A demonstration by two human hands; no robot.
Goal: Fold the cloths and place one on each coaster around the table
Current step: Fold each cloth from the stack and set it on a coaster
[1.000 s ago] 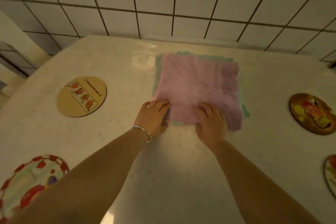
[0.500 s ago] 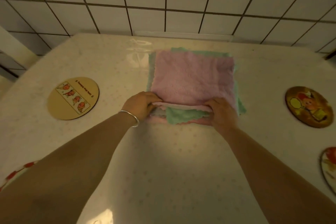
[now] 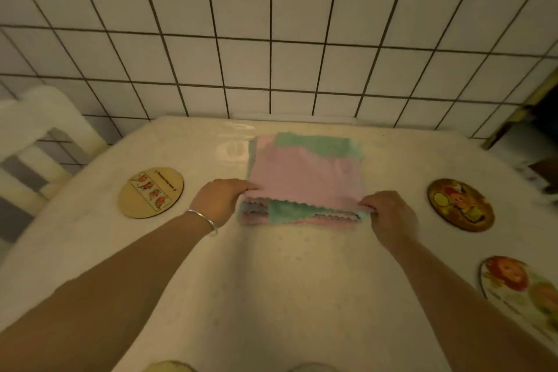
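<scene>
Now the left hand and right hand pinch the top pink cloth's near corners.

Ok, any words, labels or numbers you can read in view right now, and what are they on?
Tan coaster: one line of print beside its picture strip, too small and blurred to read.
Dark coaster: picture only, no text visible.
Pale coaster: picture only, no text visible.
Cloths, wall tiles: none.

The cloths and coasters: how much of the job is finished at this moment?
Done: nothing; the tan round coaster, the dark round coaster and the white fruit-print coaster are bare. In hand: left hand and right hand pinch the top pink cloth. Left: folding and placing every cloth.
</scene>
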